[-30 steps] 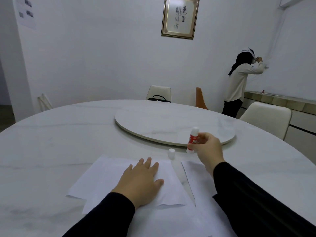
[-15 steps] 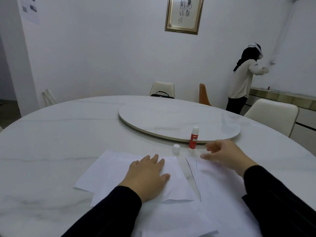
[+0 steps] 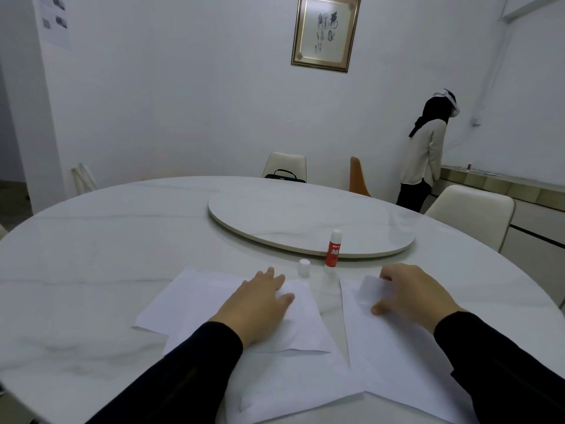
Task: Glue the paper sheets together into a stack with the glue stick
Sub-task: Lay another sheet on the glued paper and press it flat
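Observation:
White paper sheets lie on the round marble table in front of me. My left hand [image 3: 260, 304] rests flat, palm down, on the left pile of sheets [image 3: 189, 301]. My right hand [image 3: 409, 295] pinches the lifted far corner of a sheet in the right pile [image 3: 394, 356]. A red and white glue stick [image 3: 333, 249] stands upright and uncapped just beyond the papers, between the two hands. Its small white cap [image 3: 304, 266] stands on the table to its left.
A round turntable [image 3: 305, 221] sits at the centre of the table [image 3: 91, 246], right behind the glue stick. Chairs [image 3: 470, 212] stand around the far side. A person [image 3: 428, 154] stands at the back right by a counter.
My right hand set the glue stick upright on the table and let go, then came back to the right pile and took hold of a sheet's corner. The left hand stayed on the left pile.

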A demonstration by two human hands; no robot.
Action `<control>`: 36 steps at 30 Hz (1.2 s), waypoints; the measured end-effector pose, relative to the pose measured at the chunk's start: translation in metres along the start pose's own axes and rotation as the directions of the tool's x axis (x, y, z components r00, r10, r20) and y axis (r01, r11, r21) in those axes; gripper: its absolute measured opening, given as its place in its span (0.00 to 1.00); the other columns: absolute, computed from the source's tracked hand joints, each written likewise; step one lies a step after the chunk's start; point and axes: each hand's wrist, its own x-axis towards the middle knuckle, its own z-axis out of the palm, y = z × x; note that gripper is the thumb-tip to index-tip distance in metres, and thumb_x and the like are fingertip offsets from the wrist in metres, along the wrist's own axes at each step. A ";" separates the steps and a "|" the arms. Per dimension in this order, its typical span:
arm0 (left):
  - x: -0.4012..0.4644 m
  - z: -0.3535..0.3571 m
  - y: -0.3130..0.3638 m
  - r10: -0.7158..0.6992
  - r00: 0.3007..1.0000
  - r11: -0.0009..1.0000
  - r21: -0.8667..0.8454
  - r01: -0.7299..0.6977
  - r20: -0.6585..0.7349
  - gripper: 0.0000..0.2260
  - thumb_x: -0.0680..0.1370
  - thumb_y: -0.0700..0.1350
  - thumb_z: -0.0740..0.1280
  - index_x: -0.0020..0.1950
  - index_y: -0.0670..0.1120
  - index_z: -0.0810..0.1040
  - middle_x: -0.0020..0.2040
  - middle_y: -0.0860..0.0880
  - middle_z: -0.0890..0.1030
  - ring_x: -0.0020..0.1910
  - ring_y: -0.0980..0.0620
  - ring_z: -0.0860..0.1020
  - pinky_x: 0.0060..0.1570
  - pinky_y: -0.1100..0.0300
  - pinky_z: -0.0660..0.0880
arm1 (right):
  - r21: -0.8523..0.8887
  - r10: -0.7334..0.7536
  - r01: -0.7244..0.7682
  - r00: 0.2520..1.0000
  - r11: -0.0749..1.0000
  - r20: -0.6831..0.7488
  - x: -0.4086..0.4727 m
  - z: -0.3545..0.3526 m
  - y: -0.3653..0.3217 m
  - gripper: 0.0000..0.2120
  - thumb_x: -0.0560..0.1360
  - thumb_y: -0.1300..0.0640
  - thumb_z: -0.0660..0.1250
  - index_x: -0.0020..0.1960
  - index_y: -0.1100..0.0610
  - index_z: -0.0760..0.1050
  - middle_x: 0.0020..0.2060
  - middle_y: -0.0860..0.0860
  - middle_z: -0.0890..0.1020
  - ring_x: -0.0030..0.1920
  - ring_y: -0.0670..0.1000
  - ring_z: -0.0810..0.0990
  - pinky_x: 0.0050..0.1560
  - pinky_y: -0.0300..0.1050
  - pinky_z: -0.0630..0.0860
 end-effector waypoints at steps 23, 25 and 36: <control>-0.037 -0.063 -0.039 -0.118 0.987 0.944 -0.295 0.147 0.112 0.23 0.79 0.61 0.47 0.58 0.54 0.76 0.59 0.55 0.78 0.55 0.57 0.75 0.58 0.61 0.65 | 0.931 0.124 0.161 0.970 0.328 -0.211 0.000 -0.085 -0.013 0.02 0.70 0.61 0.72 0.41 0.56 0.81 0.34 0.50 0.87 0.31 0.48 0.84 0.30 0.40 0.80; -0.035 -0.058 -0.041 -0.132 0.991 0.907 -0.399 0.134 0.032 0.24 0.76 0.64 0.47 0.53 0.54 0.78 0.55 0.56 0.80 0.51 0.60 0.77 0.55 0.61 0.67 | 0.938 0.209 0.143 0.954 0.316 -0.216 0.001 -0.069 -0.019 0.01 0.70 0.61 0.73 0.41 0.56 0.81 0.33 0.49 0.87 0.30 0.46 0.83 0.31 0.39 0.79; -0.030 -0.078 -0.060 -0.368 0.925 0.632 -0.755 0.175 -0.093 0.03 0.73 0.40 0.70 0.46 0.41 0.81 0.44 0.41 0.85 0.42 0.45 0.83 0.44 0.55 0.79 | 0.986 0.130 -0.054 0.991 0.161 0.033 -0.002 0.002 -0.099 0.07 0.71 0.58 0.73 0.48 0.56 0.79 0.42 0.54 0.87 0.42 0.55 0.86 0.45 0.49 0.82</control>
